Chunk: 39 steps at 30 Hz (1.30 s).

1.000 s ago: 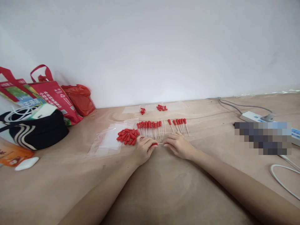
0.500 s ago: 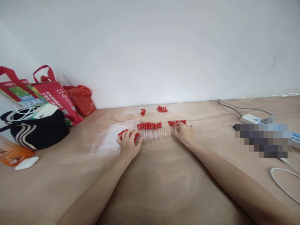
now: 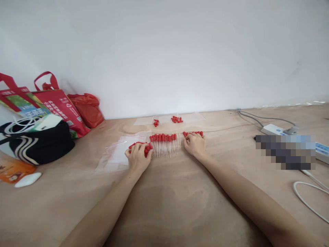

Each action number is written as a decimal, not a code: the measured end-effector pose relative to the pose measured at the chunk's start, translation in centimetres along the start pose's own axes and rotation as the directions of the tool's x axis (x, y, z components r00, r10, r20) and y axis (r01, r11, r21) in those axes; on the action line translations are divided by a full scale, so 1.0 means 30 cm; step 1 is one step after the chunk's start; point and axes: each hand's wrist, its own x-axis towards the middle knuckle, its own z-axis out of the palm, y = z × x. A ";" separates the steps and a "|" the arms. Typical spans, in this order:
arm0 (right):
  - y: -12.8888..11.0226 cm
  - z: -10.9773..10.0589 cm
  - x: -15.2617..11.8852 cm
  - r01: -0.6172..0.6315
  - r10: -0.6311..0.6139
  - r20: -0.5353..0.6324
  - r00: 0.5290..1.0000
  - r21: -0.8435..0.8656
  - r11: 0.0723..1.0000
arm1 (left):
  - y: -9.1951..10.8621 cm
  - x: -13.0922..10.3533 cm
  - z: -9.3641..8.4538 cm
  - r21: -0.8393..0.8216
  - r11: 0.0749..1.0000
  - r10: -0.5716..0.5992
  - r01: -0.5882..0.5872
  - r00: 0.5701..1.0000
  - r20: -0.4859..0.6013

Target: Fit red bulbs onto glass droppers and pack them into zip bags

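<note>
My left hand (image 3: pixel 137 156) lies over a heap of loose red rubber bulbs (image 3: pixel 147 150), its bent fingers apart and touching them. Between the hands is a row of clear thin-tubed droppers (image 3: pixel 164 149) laid side by side, red bulbs on their far ends. More clear tubes (image 3: pixel 179 139) without bulbs lie at the right end of that row. My right hand (image 3: pixel 195 144) is closed at the left end of a second row of red-bulbed droppers (image 3: pixel 197 133), fingers curled by a bulb; the hand hides their tubes.
Clear zip bags (image 3: pixel 115 151) lie left of the heap. Near the wall are small groups of red bulbs (image 3: pixel 177 119) and a flat clear bag (image 3: pixel 144 121). Shopping bags (image 3: pixel 61 106) and a black pouch (image 3: pixel 46 142) stand left; a power strip (image 3: pixel 272 129) and cables lie right.
My right hand has shifted slightly left and its fingers have curled further down over the second row, hiding the dropper seen at its fingertips. My left hand stays on the bulbs.
</note>
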 end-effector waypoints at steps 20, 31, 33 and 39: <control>-0.114 -0.012 0.040 -0.015 0.032 0.184 0.982 -0.096 0.995 | -0.001 0.021 0.022 0.070 0.995 0.080 -0.076 0.995 -0.058; 0.106 -0.009 -0.128 0.420 -0.379 -0.183 0.907 0.334 0.844 | 0.026 0.007 0.001 -0.281 0.950 0.089 -0.134 0.982 -0.165; 0.130 -0.008 -0.154 0.474 -0.412 -0.236 0.880 0.370 0.799 | 0.053 -0.012 -0.003 -0.504 0.852 0.103 -0.143 0.989 -0.107; 0.112 -0.027 -0.175 0.514 -0.474 -0.201 0.857 0.369 0.774 | 0.145 -0.056 0.001 -0.822 0.568 0.173 -0.049 0.983 0.061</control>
